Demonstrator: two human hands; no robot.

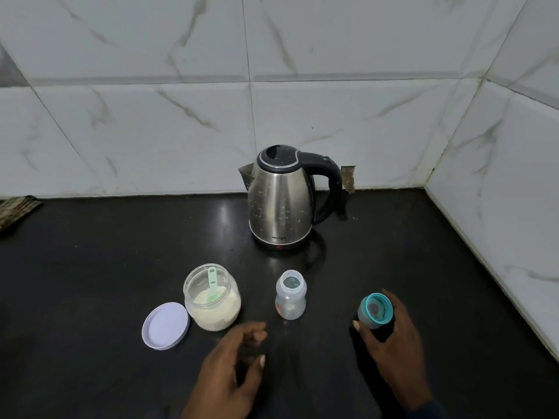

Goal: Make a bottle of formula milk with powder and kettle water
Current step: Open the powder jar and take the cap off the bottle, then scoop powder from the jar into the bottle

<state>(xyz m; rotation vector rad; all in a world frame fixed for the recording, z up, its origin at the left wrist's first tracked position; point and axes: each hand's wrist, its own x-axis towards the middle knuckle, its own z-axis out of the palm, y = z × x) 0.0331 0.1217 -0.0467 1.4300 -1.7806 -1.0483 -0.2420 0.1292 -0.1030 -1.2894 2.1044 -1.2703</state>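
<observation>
An uncapped clear baby bottle (pixel 290 295) stands upright on the black counter (pixel 90 267). To its left is an open plastic jar of white powder (pixel 212 300) with a green scoop (pixel 211 284) stuck in it. The jar's pale lid (pixel 165 325) lies beside it. A steel kettle (pixel 282 201) with a black handle stands behind, lid down. My right hand (pixel 390 337) grips the bottle's teal cap with its clear cover (pixel 376 309), to the right of the bottle. My left hand (pixel 233 370) hovers below the jar and bottle, fingers loosely curled, holding nothing.
White marble-look tiled walls close the counter at the back and on the right, forming a corner. A folded dark cloth (pixel 16 210) lies at the far left edge by the wall.
</observation>
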